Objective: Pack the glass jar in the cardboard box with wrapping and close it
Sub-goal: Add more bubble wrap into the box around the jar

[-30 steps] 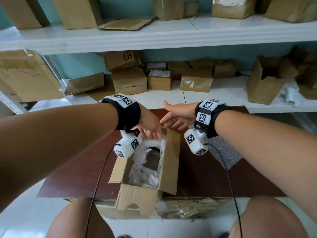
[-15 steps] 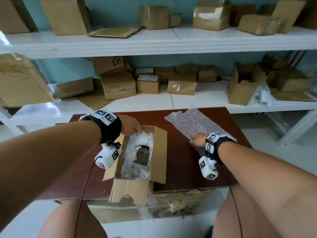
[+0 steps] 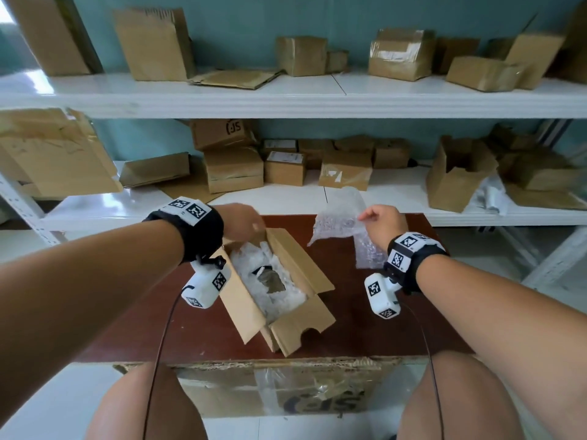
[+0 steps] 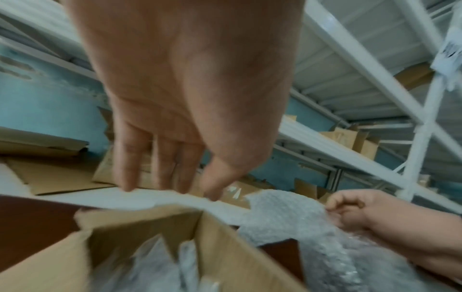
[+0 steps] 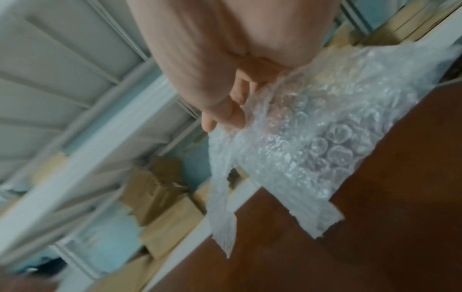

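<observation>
Step in hand, as I judge it: bring a loose top layer of padding over the jar before closing. Right hand pinches the upper edge of a bubble wrap sheet between thumb and curled fingers, the sheet hanging free above the dark red table at about 2 o'clock from the cardboard box. Left hand hovers at the box's far rim, 11 o'clock, fingers straight and relaxed, grasping nothing. The glass jar lies inside the box, nested in white wrapping; only a dark patch of it shows through a gap. To do it well, I judge: carry the sheet to the box, lay it flat over that exposed gap, tuck the edges down along the walls with the free hand, and keep it below the fold line. In the way: the right side flap stands up between sheet and opening; the sheet should pass over it. Around: white shelves at 12 o'clock, stacked with cardboard cartons.
</observation>
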### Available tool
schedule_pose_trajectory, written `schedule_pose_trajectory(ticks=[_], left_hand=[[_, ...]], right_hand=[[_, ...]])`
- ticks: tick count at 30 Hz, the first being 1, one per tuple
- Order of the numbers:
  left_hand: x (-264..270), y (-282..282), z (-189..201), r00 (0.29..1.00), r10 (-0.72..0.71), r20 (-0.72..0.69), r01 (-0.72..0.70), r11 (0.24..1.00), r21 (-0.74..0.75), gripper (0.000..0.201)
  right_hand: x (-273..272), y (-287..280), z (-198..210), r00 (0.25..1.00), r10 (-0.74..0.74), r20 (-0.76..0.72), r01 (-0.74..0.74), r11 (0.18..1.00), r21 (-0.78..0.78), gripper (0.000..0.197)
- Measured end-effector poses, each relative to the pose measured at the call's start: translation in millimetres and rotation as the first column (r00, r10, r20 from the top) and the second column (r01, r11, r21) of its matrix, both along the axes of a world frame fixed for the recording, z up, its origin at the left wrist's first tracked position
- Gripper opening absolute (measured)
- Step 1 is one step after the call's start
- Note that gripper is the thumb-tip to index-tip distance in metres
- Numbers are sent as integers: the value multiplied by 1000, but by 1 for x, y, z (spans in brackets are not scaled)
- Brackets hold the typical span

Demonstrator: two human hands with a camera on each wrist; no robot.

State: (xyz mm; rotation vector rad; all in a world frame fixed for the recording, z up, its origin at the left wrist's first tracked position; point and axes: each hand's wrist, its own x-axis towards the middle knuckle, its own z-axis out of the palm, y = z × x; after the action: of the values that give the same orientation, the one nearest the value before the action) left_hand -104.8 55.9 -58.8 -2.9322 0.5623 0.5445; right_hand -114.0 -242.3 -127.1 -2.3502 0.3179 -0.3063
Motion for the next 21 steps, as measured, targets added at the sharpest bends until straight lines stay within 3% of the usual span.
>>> schedule_pose_trajectory(ticks=[1, 2, 4, 6, 7, 9, 11, 13, 14, 15, 17, 19, 21], left_hand=[[-2, -5, 8, 1000, 11, 8, -10, 982, -191, 41], [-6, -12, 16, 999, 28, -43, -42, 917, -396, 45], [-16, -27, 31, 948, 29, -317, -256, 663, -704, 64], [-27, -40, 41, 844, -49, -535, -457, 457, -763, 78], [-29, -42, 43, 809, -110, -577, -485, 430, -762, 74], [-30, -41, 43, 802, -193, -565, -450, 426, -785, 53], [-31, -33, 44, 848, -139, -512, -418, 421, -805, 41], [-32, -22, 47, 901, -40, -431, -366, 463, -807, 29], [-34, -17, 48, 928, -7, -373, -317, 512, -798, 26], [-34, -12, 49, 951, 15, -308, -262, 567, -781, 22], [-34, -6, 49, 985, 56, -165, -164, 618, -769, 16], [-30, -6, 46, 986, 161, -32, -117, 550, -827, 19], [-28, -7, 46, 925, 369, 87, -86, 428, -900, 29]], right_hand=[[0, 10, 12, 998, 49, 37, -51, 998, 47, 35], [0, 20, 23, 992, 115, 60, -120, 988, 96, 35], [-5, 43, 45, 953, 286, 96, -299, 939, 169, 34], [-11, 66, 64, 890, 435, 136, -455, 860, 230, 35], [-15, 77, 72, 863, 480, 158, -505, 819, 273, 36], [-22, 95, 83, 842, 497, 210, -540, 772, 335, 33], [-24, 103, 87, 849, 454, 272, -515, 825, 231, 26], [-25, 101, 88, 872, 434, 225, -450, 892, 26, 45], [-26, 100, 87, 879, 446, 167, -452, 892, -1, 60], [-27, 100, 86, 880, 462, 108, -469, 881, 53, 68], [-30, 102, 83, 873, 487, 18, -473, 837, 273, 54], [-32, 106, 78, 892, 452, -20, -394, 799, 454, 34], [-33, 112, 76, 931, 363, -26, -276, 750, 601, 23]])
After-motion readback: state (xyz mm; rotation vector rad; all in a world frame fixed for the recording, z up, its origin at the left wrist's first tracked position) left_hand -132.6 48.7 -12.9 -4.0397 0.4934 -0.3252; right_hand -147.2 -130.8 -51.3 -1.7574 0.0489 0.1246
